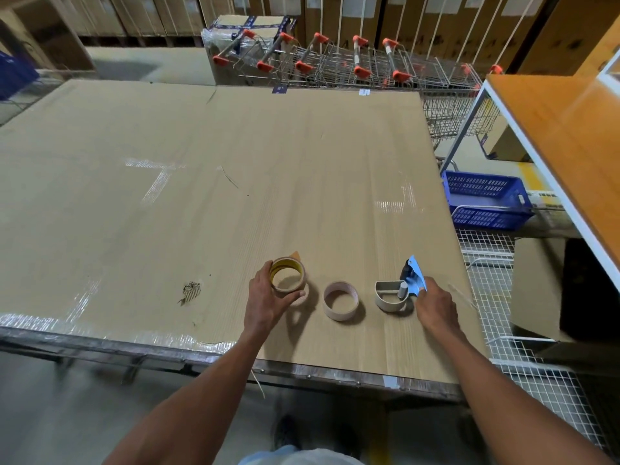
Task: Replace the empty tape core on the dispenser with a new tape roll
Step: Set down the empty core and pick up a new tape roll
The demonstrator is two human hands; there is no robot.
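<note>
**Gripping roll and dispenser at the table's near right corner**

Wrapping around a brown tape roll with a yellow-printed cardboard core (288, 275), the left hand (268, 302) held it by the outer wall, thumb on the near side, just off the cardboard-covered tabletop (167, 196). The right hand (436, 305) closed on the blue-handled grey tape dispenser (399, 292), which stood close to the right edge. Between them, apart from both, the pale empty cardboard tape core (340, 301) lay flat near the front edge.
</note>
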